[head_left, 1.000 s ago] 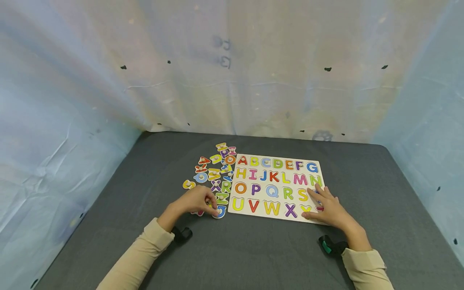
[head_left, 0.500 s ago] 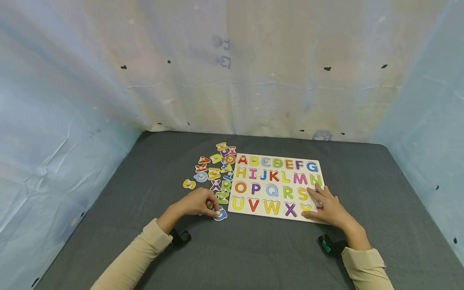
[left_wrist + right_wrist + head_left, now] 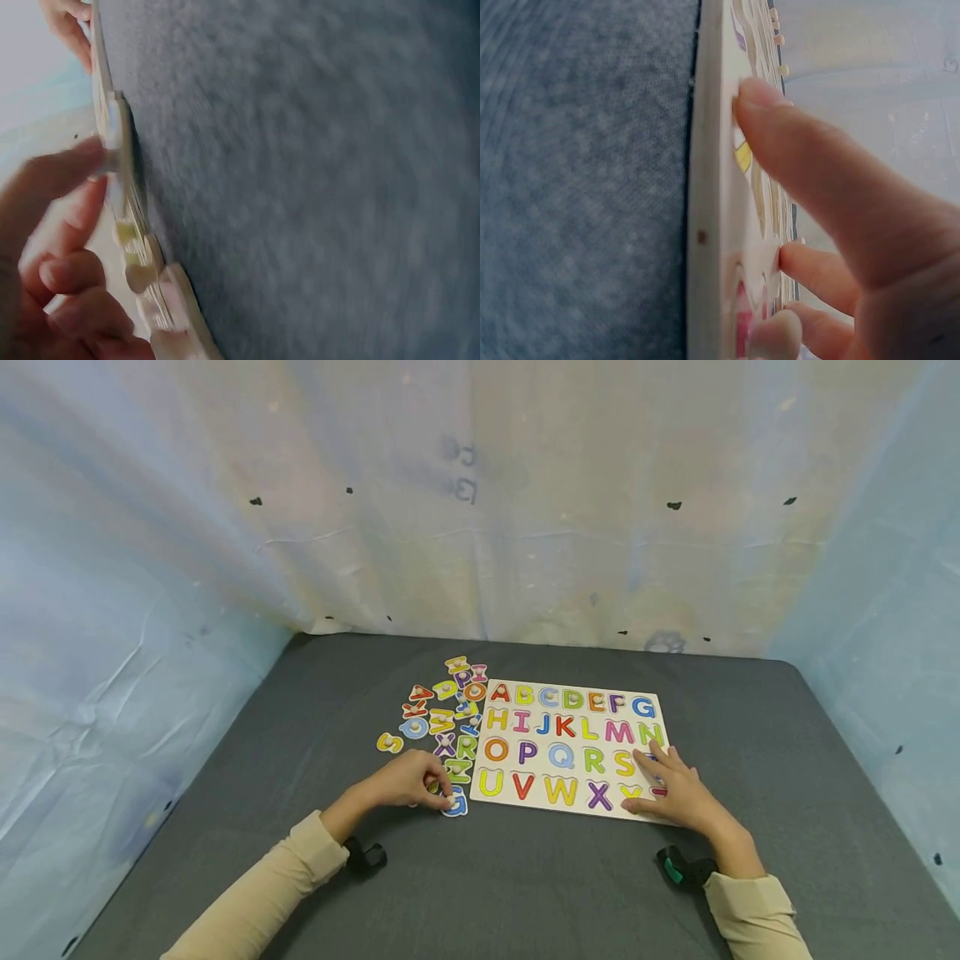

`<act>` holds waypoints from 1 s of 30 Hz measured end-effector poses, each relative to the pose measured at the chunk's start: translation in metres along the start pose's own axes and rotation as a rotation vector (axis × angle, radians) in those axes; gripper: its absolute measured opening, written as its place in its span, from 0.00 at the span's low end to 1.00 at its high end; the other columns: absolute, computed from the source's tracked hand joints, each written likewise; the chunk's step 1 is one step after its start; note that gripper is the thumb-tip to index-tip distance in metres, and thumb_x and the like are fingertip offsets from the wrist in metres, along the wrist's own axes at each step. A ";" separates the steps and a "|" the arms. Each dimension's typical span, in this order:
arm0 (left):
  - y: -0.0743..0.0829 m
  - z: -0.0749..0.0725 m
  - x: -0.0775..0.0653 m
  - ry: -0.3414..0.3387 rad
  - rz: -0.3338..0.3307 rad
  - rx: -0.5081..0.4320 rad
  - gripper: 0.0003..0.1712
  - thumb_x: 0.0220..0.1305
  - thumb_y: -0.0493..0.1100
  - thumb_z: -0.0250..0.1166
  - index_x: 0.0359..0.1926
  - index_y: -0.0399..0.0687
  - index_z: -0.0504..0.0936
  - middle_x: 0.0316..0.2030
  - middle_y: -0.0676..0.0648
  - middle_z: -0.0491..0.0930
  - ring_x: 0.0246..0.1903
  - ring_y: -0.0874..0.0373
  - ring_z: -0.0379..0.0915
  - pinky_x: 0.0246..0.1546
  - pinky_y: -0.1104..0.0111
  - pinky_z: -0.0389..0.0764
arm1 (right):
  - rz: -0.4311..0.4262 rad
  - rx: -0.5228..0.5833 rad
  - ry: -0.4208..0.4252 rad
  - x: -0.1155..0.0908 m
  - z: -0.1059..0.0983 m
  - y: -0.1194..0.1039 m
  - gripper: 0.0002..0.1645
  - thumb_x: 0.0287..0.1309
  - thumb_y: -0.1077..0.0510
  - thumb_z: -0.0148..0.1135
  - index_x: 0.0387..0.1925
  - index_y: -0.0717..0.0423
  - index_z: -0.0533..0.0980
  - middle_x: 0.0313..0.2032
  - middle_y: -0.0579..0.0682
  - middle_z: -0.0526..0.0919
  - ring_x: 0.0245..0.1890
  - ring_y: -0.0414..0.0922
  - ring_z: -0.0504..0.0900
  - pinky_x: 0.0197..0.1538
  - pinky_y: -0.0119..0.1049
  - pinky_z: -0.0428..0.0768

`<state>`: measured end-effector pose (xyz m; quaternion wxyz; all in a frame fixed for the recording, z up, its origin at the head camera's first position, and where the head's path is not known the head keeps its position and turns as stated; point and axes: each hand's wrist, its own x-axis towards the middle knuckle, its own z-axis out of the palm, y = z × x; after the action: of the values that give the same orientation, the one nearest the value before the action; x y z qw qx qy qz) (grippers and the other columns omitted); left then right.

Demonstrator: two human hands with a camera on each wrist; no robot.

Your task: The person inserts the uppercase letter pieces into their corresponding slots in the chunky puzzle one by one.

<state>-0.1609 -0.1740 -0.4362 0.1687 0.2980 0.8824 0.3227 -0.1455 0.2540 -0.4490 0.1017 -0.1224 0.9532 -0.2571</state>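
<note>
Dark grey tabletop [image 3: 525,893] at six o'clock. Backdrop sheet [image 3: 570,443] at twelve: pale, creased, bearing dark spots [image 3: 674,506] and faint blue markings [image 3: 464,490]. Wrinkled bluish sheet [image 3: 112,610] at nine; second bluish panel [image 3: 892,610] at three.

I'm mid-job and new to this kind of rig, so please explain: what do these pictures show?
There is no robot here, just a person working bare-handed. The wide picture comes from a camera on the head, looking forward and down; the two close ones come from the left and right wrists. On the dark table lies an alphabet board, with loose letters to its left. The left hand pinches a blue letter. The right hand rests on the board with fingers spread, holding nothing.
</note>
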 end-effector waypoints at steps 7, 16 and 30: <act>0.005 -0.002 0.005 0.062 0.003 0.005 0.03 0.54 0.44 0.72 0.29 0.51 0.87 0.18 0.53 0.68 0.17 0.71 0.58 0.22 0.78 0.60 | 0.018 -0.005 0.001 -0.002 0.001 0.001 0.58 0.43 0.40 0.74 0.70 0.62 0.60 0.72 0.72 0.50 0.71 0.75 0.44 0.62 0.78 0.44; 0.020 -0.006 0.031 0.130 0.074 0.042 0.04 0.57 0.45 0.70 0.31 0.52 0.88 0.20 0.51 0.70 0.22 0.68 0.57 0.26 0.77 0.60 | 0.019 -0.006 -0.006 -0.002 0.000 0.002 0.57 0.44 0.40 0.73 0.70 0.61 0.60 0.72 0.72 0.50 0.71 0.76 0.44 0.62 0.78 0.45; 0.046 0.004 0.074 0.153 0.119 0.004 0.08 0.58 0.46 0.69 0.37 0.49 0.88 0.26 0.49 0.76 0.25 0.64 0.62 0.28 0.77 0.63 | -0.011 0.026 0.006 0.002 0.003 -0.004 0.56 0.43 0.44 0.75 0.69 0.66 0.61 0.71 0.75 0.50 0.70 0.78 0.43 0.63 0.74 0.53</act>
<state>-0.1961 -0.0972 -0.4155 0.0807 0.3246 0.8741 0.3523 -0.1458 0.2483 -0.4495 0.0992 -0.1253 0.9493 -0.2706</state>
